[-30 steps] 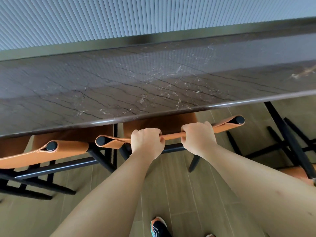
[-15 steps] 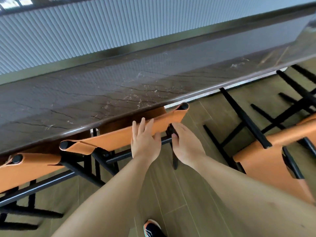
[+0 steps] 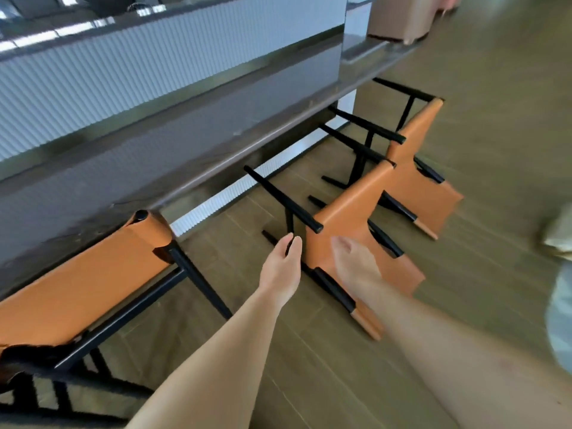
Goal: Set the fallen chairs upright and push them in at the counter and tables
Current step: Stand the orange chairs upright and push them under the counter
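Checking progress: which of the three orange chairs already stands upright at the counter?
The leftmost chair, backrest up against the counter edge. The middle chair and far chair lie tipped over, legs sideways.

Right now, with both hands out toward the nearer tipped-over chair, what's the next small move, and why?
Probably close both hands on the frame of the nearer fallen chair, ready to tip it up. It lies on its side, legs pointing toward the counter, and the left hand and right hand are open beside it, gripping nothing. The farther fallen chair can wait.
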`<state>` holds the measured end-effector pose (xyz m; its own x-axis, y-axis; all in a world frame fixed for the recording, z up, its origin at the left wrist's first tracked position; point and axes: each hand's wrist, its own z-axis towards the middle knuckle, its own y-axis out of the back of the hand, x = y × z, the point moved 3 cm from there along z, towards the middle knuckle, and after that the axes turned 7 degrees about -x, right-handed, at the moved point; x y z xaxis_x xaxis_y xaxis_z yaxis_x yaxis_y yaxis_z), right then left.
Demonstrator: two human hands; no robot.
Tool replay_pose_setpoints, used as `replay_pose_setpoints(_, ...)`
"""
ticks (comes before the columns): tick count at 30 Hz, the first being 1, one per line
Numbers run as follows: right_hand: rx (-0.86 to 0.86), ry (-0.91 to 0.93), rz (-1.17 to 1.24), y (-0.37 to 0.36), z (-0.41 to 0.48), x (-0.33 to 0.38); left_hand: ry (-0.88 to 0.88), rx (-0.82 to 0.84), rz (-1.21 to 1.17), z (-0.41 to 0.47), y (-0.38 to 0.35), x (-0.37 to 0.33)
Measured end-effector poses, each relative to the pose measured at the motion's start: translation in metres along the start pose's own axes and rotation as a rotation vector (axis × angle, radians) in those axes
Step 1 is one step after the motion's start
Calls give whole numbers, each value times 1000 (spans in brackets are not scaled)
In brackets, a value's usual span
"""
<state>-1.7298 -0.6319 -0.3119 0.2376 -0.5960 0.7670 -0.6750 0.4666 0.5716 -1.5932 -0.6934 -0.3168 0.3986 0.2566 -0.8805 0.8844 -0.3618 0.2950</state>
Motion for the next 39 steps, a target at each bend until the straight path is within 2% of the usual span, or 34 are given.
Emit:
replay_pose_setpoints(8,-145,-200,126,118,24,-79,-17,245,118,-28,-138,-47)
replay_pose_setpoints(18,-269,-343,198,190,87,-121,-63,408,206,2,-248,-82)
replay_pose_setpoints(28,-251,-361,169,225,189,-107,-7,400,125,78,-314,-118)
replay_pose_setpoints(34,-180,-302,154,223,242,-95,63,311,89,114,-328,-126)
replay_pose_setpoints(39,-60,-221,23,221,282,-99,87,220,54,133,-346,-126)
